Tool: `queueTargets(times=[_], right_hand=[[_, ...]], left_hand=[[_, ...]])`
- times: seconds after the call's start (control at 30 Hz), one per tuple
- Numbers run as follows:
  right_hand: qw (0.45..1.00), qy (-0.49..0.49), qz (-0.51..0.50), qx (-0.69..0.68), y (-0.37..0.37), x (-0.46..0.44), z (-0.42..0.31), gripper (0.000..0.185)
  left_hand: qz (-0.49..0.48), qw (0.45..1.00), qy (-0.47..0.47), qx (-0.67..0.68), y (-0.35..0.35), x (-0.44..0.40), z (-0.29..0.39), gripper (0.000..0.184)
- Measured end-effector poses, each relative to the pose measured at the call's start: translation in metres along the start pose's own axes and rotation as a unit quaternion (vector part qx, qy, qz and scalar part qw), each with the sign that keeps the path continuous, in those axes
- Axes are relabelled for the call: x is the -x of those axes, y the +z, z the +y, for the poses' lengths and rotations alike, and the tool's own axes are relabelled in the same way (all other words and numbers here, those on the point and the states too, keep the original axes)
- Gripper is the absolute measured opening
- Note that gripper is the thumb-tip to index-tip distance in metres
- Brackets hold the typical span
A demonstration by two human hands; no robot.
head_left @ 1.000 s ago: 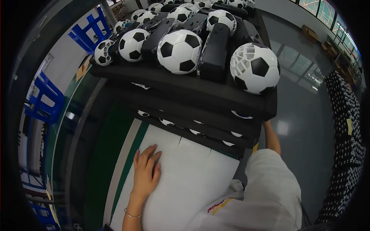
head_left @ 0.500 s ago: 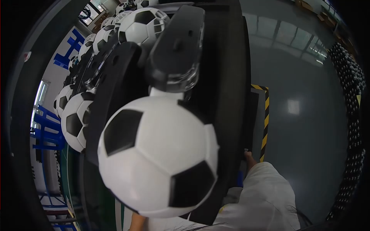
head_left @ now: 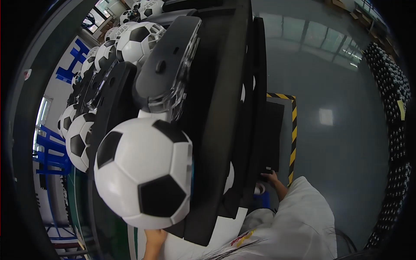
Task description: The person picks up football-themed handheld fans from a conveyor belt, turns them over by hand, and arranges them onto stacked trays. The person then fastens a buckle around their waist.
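A large black-and-white ball piece fills the left centre, joined by a white neck to a long black part with a clear edge. It rests on a black tray, stacked over others. My left hand is under the ball at the tray's near end, its fingers hidden. My right hand is at the right of the stack, fingers bent at the lower edge of a dark panel; what they hold is too small to make out.
More balls and black parts line the tray's left side. Yellow-black tape marks the grey floor on the right. Many small dark items are stacked at the far right. Blue stools stand left. A white surface shows below the trays.
The view has swung and come close to the trays, which now run lengthwise. My left hand, earlier spread on the white surface, is now mostly hidden under the ball. My right hand shows more.
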State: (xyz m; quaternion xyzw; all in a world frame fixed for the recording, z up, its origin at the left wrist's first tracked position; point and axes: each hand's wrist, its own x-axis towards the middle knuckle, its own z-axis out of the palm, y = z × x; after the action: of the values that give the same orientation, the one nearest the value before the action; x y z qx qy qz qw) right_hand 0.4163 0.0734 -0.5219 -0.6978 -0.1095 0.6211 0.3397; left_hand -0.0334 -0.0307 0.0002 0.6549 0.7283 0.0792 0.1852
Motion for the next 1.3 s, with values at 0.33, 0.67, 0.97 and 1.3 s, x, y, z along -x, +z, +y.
queueTargets(times=[0.33, 0.67, 0.97, 1.3], right_hand=[[0.957, -0.243, 0.139, -0.070, -0.006, 0.085, -0.157, 0.066], [0.654, -0.726, 0.201, -0.062, 0.019, 0.307, -0.533, 0.033], [0.240, -0.915, 0.156, 0.284, 0.146, 0.576, -0.579, 0.030], [0.024, -0.832, -0.056, 0.551, 0.393, 0.638, -0.545, 0.037]], left_hand=[[0.137, 0.984, 0.105, -0.033, -0.026, -0.034, 0.065, 0.033], [0.182, 0.967, 0.177, -0.018, -0.026, -0.030, 0.053, 0.032], [0.220, 0.950, 0.223, 0.013, -0.014, -0.029, 0.032, 0.031], [0.236, 0.939, 0.250, 0.010, -0.005, -0.028, 0.017, 0.032]])
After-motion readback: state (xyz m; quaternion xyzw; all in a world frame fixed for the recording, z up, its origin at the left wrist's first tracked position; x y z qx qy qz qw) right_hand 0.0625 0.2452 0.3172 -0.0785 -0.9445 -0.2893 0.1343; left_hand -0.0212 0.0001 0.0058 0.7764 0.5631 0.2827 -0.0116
